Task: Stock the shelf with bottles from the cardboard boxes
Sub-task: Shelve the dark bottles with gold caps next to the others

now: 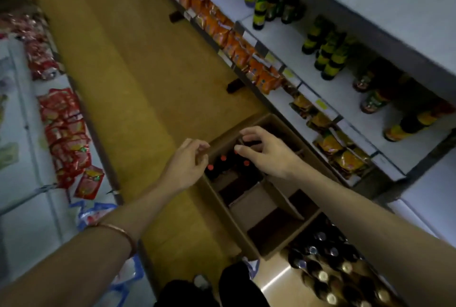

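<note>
**Reaching into the box for red-capped bottles**

Scanning from the left: red sachets (66,134) heaped along the left-hand display, well apart from the work. Next, left hand (190,161) hovering over the near-left edge of the cardboard box (222,210) on the floor, fingers loosely curled, holding nothing. Inside, four red-capped bottles (223,158) counted upright in the far-left cells, dark-bodied; several cells nearer the body look empty. Right hand (264,151) poised just above those caps, thumb and fingers spread in a claw, not yet closed on anything that can be seen.

Probably glass: stiff, fairly heavy for the size, breakable, likely smooth. Best taken by the neck just under the cap, lifted straight up clear of the dividers, then supported at the base.

Further right, a second batch of dark bottles with silvery and gold caps (323,274), too many and too blurred to count. Far right, the shelf (291,43), partly stocked with green-and-yellow-labelled bottles (328,57).
</note>
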Motion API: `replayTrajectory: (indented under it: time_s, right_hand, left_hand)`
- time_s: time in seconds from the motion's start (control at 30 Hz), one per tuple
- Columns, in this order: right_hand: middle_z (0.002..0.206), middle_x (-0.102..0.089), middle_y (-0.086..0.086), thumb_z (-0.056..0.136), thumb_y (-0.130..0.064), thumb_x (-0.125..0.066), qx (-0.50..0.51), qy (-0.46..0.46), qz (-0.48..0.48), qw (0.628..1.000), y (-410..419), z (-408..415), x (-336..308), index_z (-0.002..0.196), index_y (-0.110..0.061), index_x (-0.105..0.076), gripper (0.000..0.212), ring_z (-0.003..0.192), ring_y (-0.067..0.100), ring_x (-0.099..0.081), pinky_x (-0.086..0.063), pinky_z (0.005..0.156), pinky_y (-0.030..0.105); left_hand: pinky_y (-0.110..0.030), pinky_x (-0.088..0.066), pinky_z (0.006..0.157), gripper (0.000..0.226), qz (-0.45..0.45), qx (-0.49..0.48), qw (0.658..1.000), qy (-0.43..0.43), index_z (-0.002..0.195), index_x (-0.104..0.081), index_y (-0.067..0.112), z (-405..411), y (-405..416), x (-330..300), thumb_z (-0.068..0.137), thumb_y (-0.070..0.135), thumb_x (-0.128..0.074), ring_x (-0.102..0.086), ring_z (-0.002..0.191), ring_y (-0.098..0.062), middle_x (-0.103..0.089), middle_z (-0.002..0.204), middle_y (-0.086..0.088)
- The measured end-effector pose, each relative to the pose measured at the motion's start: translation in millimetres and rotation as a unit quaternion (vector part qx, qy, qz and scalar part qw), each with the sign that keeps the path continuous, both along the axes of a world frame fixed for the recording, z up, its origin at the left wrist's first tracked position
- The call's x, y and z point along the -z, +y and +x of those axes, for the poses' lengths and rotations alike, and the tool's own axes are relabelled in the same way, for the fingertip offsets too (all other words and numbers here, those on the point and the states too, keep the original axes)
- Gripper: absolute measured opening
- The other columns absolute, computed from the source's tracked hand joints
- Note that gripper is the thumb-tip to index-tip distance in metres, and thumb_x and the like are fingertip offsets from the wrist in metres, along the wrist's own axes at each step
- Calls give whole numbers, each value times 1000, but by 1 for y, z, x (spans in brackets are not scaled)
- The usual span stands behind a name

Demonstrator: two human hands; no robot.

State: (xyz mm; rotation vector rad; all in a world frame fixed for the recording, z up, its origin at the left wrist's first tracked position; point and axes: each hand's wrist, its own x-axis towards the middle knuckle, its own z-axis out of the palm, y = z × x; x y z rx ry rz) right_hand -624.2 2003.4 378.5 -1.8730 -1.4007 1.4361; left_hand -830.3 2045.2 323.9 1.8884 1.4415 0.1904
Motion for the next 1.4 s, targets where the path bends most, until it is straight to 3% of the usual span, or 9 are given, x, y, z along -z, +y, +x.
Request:
replayTrajectory:
  time_s: [0.1, 0.3, 0.57, 0.73, 0.9, 1.0, 1.2, 1.3, 1.4]
  right_hand:
    - [133, -51, -4, 94, -42, -59, 20, 7, -20, 1000, 31, -5, 60, 138, -25, -44, 49, 115, 11, -52, -49, 93, 31]
    - [139, -49, -1, 96, -38, -58, 30, -11, -58, 998, 78, -14, 189, 138, -24, -45, 47, 114, 12, -52, -41, 86, 23]
    - [156, -31, 3, 97, -32, -57, 22, -21, -124, 992, 109, -17, 356, 150, -17, -31, 61, 135, 21, -42, -38, 96, 22]
    - [160, -24, 5, 97, -34, -58, 44, 3, -137, 990, 121, -26, 446, 154, -19, -22, 69, 145, 22, -28, -29, 112, 30]
    - [163, -14, 6, 95, -20, -61, 37, 21, -114, 993, 125, -38, 506, 154, -13, -21, 71, 149, 20, -16, -16, 115, 25]
    - [157, -28, 8, 91, -12, -66, 55, 33, -106, 992, 132, -41, 535, 147, -12, -36, 64, 143, 21, -28, -26, 115, 29]
    - [107, -57, 1, 80, -13, -77, 101, 32, -61, 993, 141, -48, 568, 104, -15, -49, 37, 101, 17, -53, -40, 80, 28]
    - [109, -61, 2, 77, -23, -81, 96, 2, -30, 995, 142, -48, 578, 107, -16, -55, 40, 104, 22, -57, -45, 83, 34]
    - [126, -60, 8, 76, -24, -81, 74, -45, -4, 996, 139, -50, 587, 121, -14, -63, 49, 118, 27, -54, -46, 94, 40]
  left_hand:
    - [-26, -44, 87, 29, -24, 2, 1000, 19, 127, -52, 17, 2, 28, 52, 99, 22, -49, -53, 103, -11, -42, 118, 6]
    - [-40, -47, 93, 34, -69, 53, 996, 31, 131, -49, 15, 10, 66, 171, 97, 18, -51, -54, 107, -20, -42, 129, -3]
    - [-32, -28, 110, 60, -59, 178, 969, 159, 150, -25, 16, -4, 101, 335, 98, 33, -49, -29, 136, -25, -33, 150, -5]
    - [-32, -28, 112, 65, -80, 236, 946, 209, 152, -19, 14, -9, 120, 407, 97, 20, -53, -28, 138, -26, -27, 153, -9]
    - [-25, -31, 104, 48, -81, 284, 944, 149, 139, -48, 12, -5, 129, 447, 93, 16, -61, -45, 127, -26, -46, 139, -10]
    - [-27, -41, 98, 59, -112, 299, 944, 84, 127, -60, 9, -10, 138, 458, 74, 27, -80, -55, 115, -23, -58, 124, -10]
    - [-13, -24, 100, 43, -124, 422, 890, 120, 124, -62, 20, -1, 146, 485, 83, 28, -72, -43, 126, -17, -52, 134, 0]
    - [-33, -37, 106, 43, -108, 457, 868, 161, 130, -55, 32, 5, 144, 499, 88, 33, -65, -32, 135, -17, -46, 141, 5]
    - [-33, -37, 105, 51, -104, 473, 854, 189, 137, -47, 35, 13, 141, 507, 88, 44, -62, -34, 135, -20, -44, 143, 6]
